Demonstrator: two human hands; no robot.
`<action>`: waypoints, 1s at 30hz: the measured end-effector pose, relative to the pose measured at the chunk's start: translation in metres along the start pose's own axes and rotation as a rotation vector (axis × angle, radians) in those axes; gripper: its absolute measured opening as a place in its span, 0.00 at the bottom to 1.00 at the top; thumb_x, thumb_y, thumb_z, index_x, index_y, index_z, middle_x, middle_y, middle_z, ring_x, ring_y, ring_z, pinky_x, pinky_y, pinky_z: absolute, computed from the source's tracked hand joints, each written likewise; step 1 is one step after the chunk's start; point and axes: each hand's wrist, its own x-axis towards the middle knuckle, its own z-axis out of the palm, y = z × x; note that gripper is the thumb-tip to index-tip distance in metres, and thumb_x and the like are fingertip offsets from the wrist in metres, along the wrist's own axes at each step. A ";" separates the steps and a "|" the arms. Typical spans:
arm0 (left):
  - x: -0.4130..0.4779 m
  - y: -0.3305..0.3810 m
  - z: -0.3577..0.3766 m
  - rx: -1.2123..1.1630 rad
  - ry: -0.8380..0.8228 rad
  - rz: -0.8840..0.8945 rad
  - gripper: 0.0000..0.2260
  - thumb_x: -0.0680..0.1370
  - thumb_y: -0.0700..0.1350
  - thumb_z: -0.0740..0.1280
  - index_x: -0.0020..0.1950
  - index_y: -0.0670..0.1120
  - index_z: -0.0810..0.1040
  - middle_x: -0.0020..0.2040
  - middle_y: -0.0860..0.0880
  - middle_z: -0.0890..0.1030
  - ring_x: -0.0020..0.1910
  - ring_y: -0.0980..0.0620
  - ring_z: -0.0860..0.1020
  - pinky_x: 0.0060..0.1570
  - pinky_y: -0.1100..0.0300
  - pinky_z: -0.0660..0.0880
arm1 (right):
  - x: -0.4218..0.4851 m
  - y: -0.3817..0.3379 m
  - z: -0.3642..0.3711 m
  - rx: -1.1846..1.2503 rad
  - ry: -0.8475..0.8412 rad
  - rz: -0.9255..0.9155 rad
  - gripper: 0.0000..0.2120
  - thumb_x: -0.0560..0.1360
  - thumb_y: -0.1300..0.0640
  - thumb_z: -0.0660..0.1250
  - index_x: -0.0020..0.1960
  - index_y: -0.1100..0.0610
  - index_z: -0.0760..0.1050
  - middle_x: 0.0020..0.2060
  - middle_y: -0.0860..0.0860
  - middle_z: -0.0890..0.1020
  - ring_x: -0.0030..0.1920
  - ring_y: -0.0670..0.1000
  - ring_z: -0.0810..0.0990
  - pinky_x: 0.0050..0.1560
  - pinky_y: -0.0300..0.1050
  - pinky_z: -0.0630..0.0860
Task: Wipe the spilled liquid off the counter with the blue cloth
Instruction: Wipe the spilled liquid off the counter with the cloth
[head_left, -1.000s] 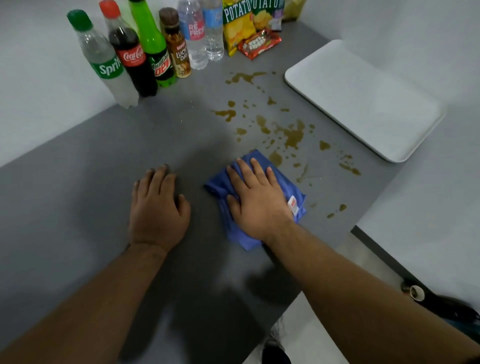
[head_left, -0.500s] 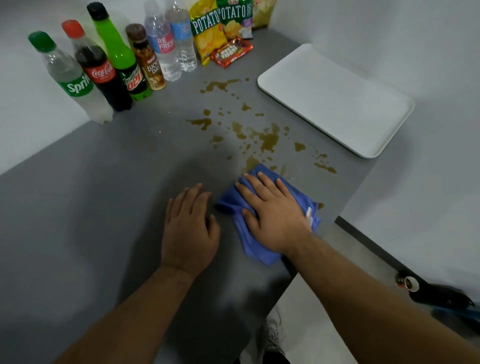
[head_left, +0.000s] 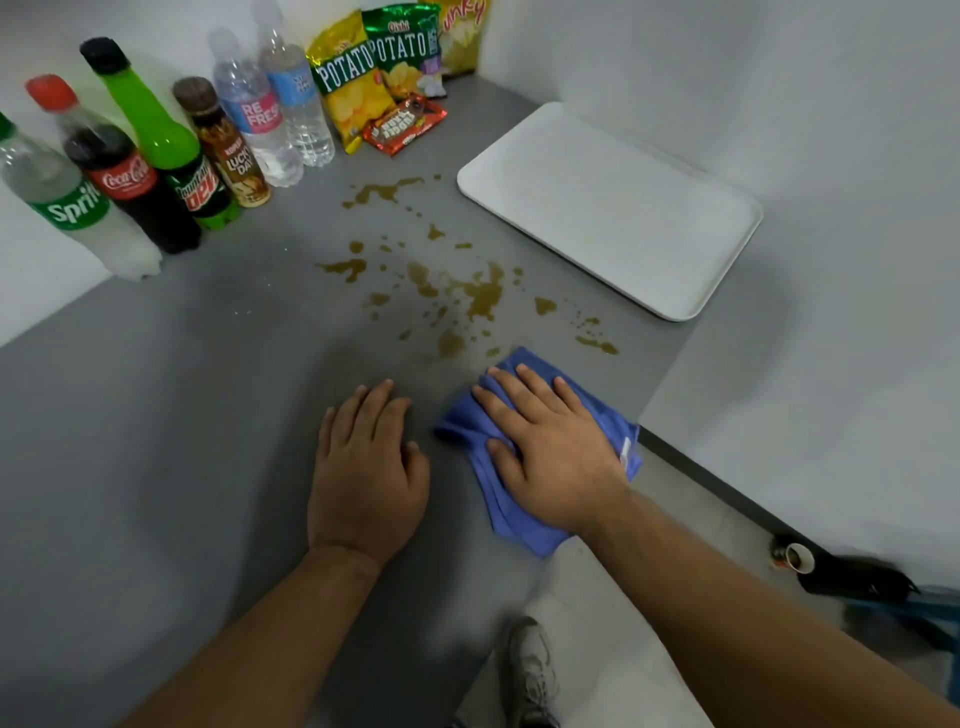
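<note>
Brown liquid (head_left: 480, 296) lies in puddles and drops across the middle of the grey counter (head_left: 171, 415). A crumpled blue cloth (head_left: 519, 514) sits at the counter's front right corner, just below the nearest drops. My right hand (head_left: 550, 447) presses flat on the cloth, fingers spread toward the spill. My left hand (head_left: 363, 467) rests palm down on the bare counter just left of the cloth, holding nothing.
A white tray (head_left: 608, 208) lies at the right edge, close to the spill. Several drink bottles (head_left: 156, 150) stand along the back left wall. Snack bags (head_left: 384, 67) lean in the back corner. The counter's edge drops off right of the cloth; my shoe (head_left: 530, 670) shows below.
My right hand has slid the cloth rightward along the front edge, over drops near the corner. My left hand has moved closer to the cloth. The view has tilted down.
</note>
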 end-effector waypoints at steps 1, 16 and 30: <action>0.000 0.000 0.000 0.005 0.002 0.001 0.22 0.76 0.44 0.62 0.69 0.40 0.78 0.75 0.41 0.75 0.76 0.36 0.71 0.77 0.37 0.63 | 0.008 -0.001 -0.001 0.002 0.008 0.017 0.28 0.85 0.42 0.50 0.83 0.46 0.56 0.83 0.47 0.57 0.83 0.53 0.50 0.82 0.58 0.45; 0.012 0.045 0.005 -0.076 0.101 0.213 0.22 0.77 0.49 0.66 0.67 0.39 0.77 0.66 0.38 0.78 0.66 0.36 0.76 0.68 0.40 0.73 | 0.008 0.076 -0.038 0.564 0.640 0.603 0.09 0.77 0.49 0.67 0.55 0.49 0.80 0.53 0.48 0.81 0.54 0.51 0.79 0.54 0.46 0.76; 0.049 0.131 0.056 0.239 -0.275 0.098 0.47 0.76 0.75 0.40 0.84 0.43 0.52 0.85 0.39 0.52 0.84 0.35 0.49 0.77 0.28 0.52 | 0.052 0.143 -0.017 0.915 0.512 1.332 0.31 0.82 0.36 0.49 0.68 0.59 0.73 0.64 0.61 0.79 0.60 0.63 0.77 0.57 0.50 0.69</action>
